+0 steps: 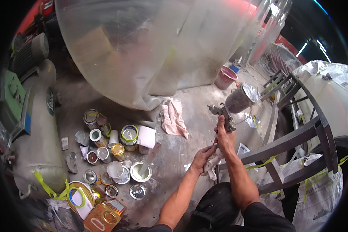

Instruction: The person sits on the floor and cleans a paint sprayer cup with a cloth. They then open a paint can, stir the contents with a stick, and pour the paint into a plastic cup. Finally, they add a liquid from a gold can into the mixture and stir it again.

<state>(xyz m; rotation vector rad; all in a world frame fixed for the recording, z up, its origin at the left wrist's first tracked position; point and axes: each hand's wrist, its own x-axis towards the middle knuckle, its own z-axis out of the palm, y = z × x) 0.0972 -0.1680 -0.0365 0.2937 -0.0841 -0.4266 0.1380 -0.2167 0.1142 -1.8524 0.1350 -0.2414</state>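
A metal spray gun (227,119) is held in my right hand (225,137), in front of me and above the floor. The fingers wrap its grip, with the thumb up along it. Just below, my left hand (203,159) is closed, its fingertips pinching at the lower end of the gun's handle. A whitish, crumpled piece that looks like a rag (213,164) hangs from those fingers. The exact contact at the fingertips is too small to make out. A dark hose-like line runs down under the hands.
Several paint cans (129,133) and cups crowd the floor at left, with a stirring stick (145,166) in an open can. A compressor tank (40,143) stands far left. Ahead are plastic sheeting (143,50), a pink cloth (174,118) and a bucket (224,79); a dark frame (284,137) stands right.
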